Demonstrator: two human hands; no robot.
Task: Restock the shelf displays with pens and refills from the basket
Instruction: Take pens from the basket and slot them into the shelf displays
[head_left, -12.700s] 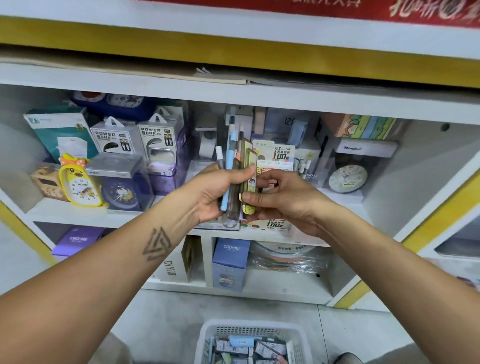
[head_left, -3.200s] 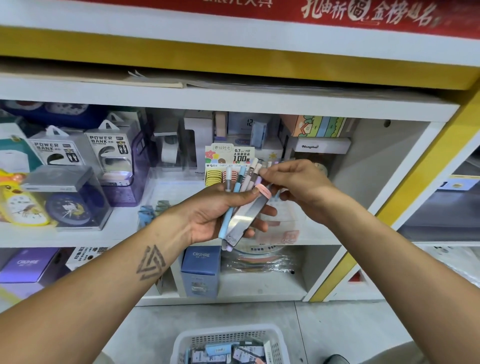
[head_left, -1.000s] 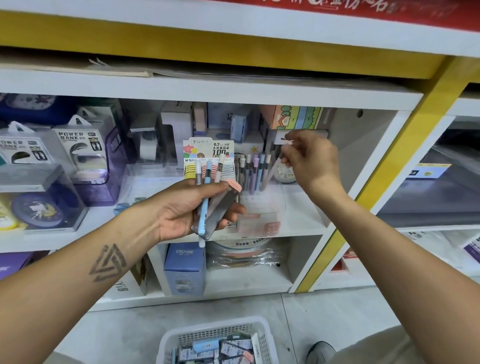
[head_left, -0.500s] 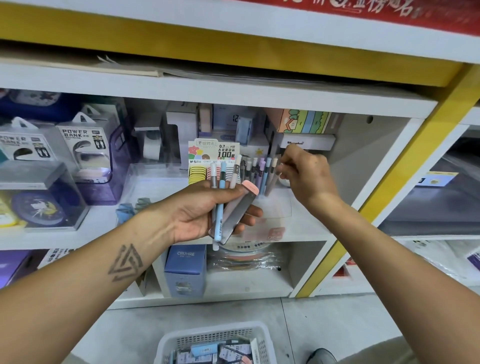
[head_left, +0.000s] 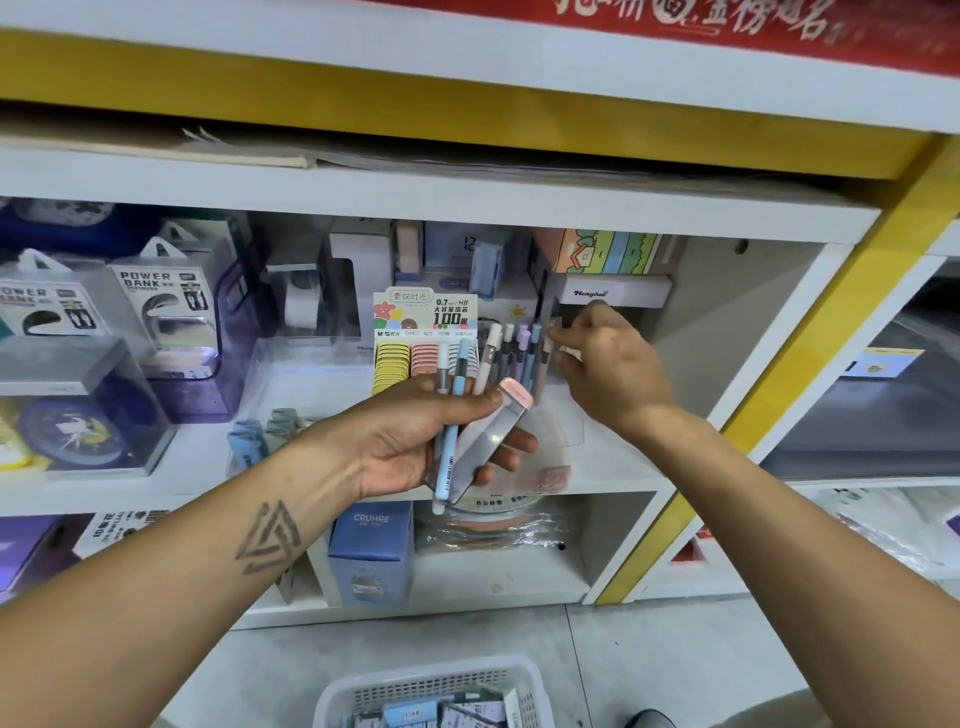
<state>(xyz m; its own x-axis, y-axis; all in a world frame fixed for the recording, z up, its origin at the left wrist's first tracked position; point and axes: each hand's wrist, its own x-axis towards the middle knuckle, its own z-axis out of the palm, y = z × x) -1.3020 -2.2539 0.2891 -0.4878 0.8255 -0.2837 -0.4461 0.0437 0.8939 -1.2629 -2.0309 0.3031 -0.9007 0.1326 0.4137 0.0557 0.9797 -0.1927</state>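
1. I see my left hand (head_left: 415, 441) at the centre of the view, palm toward me, its fingers (head_left: 511, 448) curled round a small bundle: a light blue pen (head_left: 450, 441), a grey-tipped pen (head_left: 442, 364), a white pen (head_left: 485, 358) and a flat clear refill case (head_left: 485, 447) with a pink cap.
2. The bundle stands nearly upright, tips fanned toward 12 o'clock, the pink cap leaning toward 1 o'clock.
3. My right hand (head_left: 608, 374) sits at 2 o'clock from the left hand, reaching into the shelf (head_left: 613, 467). Its thumb and forefinger pinch the top of a beige pen (head_left: 546, 358); the other fingers are loosely bent.
4. That pen is at the right end of a row of standing pens (head_left: 519, 348) in a clear holder (head_left: 563, 436), just behind my left hand's bundle.
5. At 11 o'clock from the bundle stands a lead refill display (head_left: 423, 343) with yellow and pink rounds beneath a printed card.
6. The basket (head_left: 426, 691) rests on the floor (head_left: 675, 665) at 6 o'clock, white and perforated, with packets inside; only its upper part is in view.
7. At 9 o'clock on the shelf are power bank boxes (head_left: 161, 301) and a boxed clock (head_left: 78, 415); a blue carton (head_left: 371, 551) stands on the lower shelf at 6 o'clock from my left hand.
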